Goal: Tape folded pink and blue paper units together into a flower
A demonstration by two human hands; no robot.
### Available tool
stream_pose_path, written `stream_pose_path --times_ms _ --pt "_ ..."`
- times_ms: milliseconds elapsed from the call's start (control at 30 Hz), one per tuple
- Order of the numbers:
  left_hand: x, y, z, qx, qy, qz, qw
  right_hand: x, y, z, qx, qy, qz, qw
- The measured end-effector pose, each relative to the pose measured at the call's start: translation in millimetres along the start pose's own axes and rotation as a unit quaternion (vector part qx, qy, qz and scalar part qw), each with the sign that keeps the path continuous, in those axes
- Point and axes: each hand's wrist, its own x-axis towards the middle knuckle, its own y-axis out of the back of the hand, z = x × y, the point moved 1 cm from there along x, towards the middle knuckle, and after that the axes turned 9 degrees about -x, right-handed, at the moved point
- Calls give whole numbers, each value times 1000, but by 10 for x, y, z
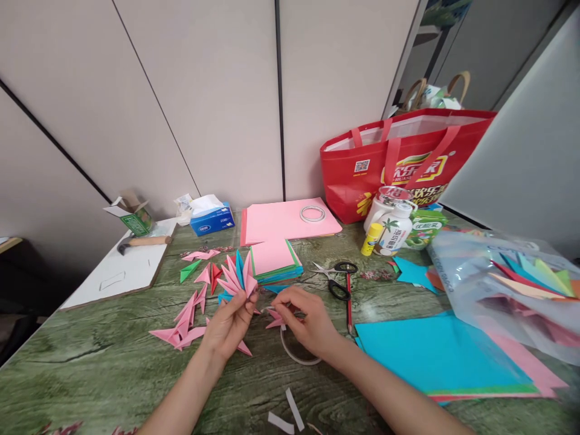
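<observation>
My left hand (229, 326) is closed round a fan of folded paper pieces (238, 275), mostly pink with one blue, held up above the green table (113, 356). My right hand (308, 323) pinches a small pink folded piece (275, 319) just right of the fan, over a white tape ring (294, 356) lying on the table. More pink folded pieces (183, 326) lie to the left of my left hand, with green and red ones (199, 273) behind them.
A stack of small coloured squares (274, 261), scissors (339, 279) and a red pencil lie behind my hands. Large pink sheets with a tape roll (312, 213), a tissue box (212, 219), a red bag (399, 158), glue bottles (392, 226), blue sheets (435, 353) and a plastic bag of paper (507, 284) surround them.
</observation>
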Motion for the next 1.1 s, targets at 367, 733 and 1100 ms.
stream_pose_path --times_ms 367,733,1100 --pt "56 35 -32 72 -32 -61 995 25 35 111 -59 -40 -34 997" --pt "48 25 -53 97 -48 -78 991 12 -21 223 -56 -66 -75 993" --pt "-44 -15 -119 179 -90 -86 976 92 14 132 266 -257 27 929"
